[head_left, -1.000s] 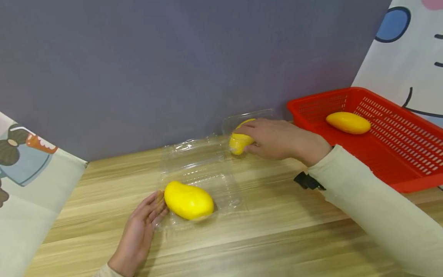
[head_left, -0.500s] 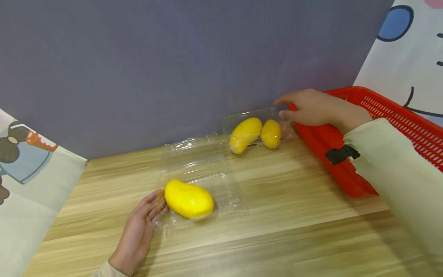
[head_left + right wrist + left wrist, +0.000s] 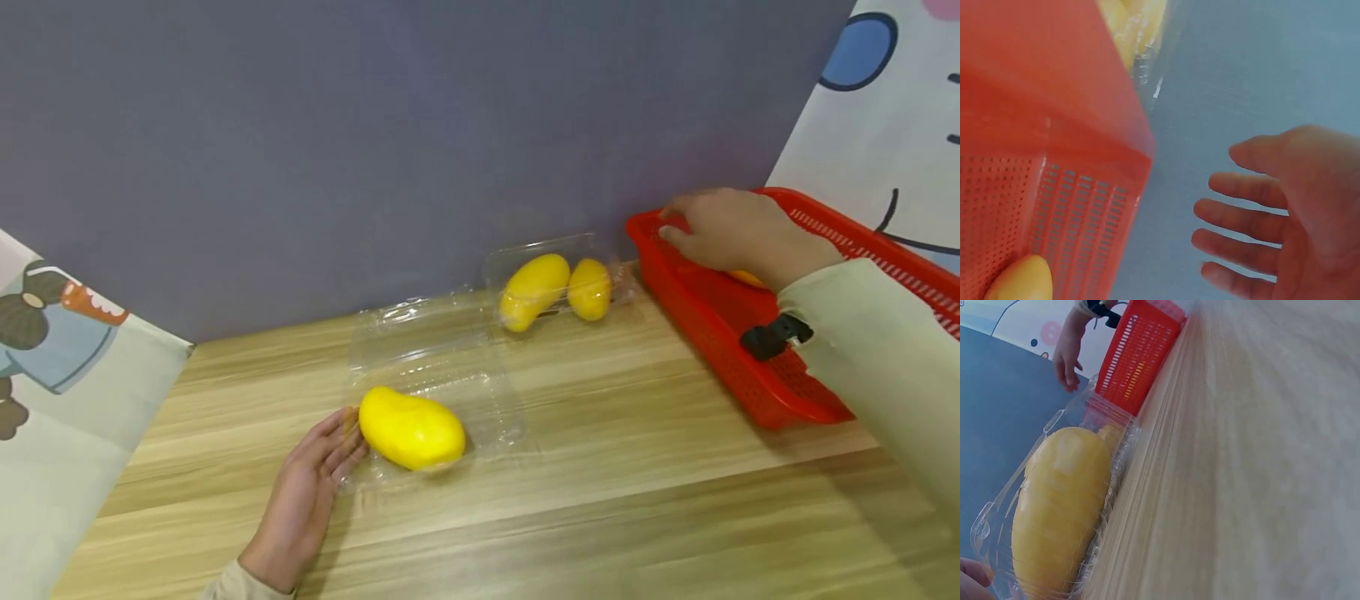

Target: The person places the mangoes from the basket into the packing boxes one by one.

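The right hand (image 3: 735, 233) is hovering above the far end of the red basket (image 3: 712, 350), its fingers spreading apart and holding nothing. The left hand (image 3: 303, 492), well left of the basket, is keeping its fingers extended at the edge of an open clear container (image 3: 476, 404), the edge facing away from the basket. One large yellow mango (image 3: 411, 429) is lying in this container's near half. Just left of the basket, a second clear container (image 3: 517, 260) is holding two mangoes, a longer one (image 3: 534, 287) and a shorter-looking one (image 3: 590, 289) nearer the basket. Inside the basket, another mango (image 3: 1022, 281) is resting, partly hidden behind the right hand in the head view.
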`<state>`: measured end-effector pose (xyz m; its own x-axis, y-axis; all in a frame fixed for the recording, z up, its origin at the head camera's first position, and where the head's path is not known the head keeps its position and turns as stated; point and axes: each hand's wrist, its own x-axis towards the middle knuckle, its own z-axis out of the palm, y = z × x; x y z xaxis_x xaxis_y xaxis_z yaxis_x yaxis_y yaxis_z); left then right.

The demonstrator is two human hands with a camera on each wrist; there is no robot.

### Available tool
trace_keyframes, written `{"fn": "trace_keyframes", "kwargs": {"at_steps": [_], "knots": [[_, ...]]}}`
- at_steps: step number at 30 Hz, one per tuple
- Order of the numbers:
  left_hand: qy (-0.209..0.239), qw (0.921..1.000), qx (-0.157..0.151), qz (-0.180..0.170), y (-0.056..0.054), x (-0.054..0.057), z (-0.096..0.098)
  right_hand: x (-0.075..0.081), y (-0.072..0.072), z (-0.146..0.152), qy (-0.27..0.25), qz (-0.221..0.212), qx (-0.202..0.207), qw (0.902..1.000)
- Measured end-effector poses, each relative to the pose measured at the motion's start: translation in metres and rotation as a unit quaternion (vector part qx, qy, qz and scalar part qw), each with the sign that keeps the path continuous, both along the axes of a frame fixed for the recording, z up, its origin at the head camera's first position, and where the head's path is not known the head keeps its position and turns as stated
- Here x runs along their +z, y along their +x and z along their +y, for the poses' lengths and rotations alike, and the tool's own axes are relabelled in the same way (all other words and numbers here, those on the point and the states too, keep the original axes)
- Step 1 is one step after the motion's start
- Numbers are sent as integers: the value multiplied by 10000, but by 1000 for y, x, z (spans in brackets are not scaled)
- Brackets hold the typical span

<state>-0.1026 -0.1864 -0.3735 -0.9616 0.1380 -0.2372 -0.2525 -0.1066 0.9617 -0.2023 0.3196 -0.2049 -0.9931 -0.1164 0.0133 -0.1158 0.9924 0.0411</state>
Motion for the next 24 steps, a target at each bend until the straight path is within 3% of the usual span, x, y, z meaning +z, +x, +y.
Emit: {"fn": "trace_keyframes", "kwargs": {"at_steps": [11, 18, 24], "knots": [[40, 9999, 109, -69, 1, -2, 3, -19, -3, 31, 211, 175, 24, 9996], [38, 9999, 100, -47, 2, -2, 3, -42, -8, 68, 131, -409, -305, 9986], [17, 9999, 135, -29, 3, -2, 3, -61, -14, 99, -146, -544, -483, 9972]]}}
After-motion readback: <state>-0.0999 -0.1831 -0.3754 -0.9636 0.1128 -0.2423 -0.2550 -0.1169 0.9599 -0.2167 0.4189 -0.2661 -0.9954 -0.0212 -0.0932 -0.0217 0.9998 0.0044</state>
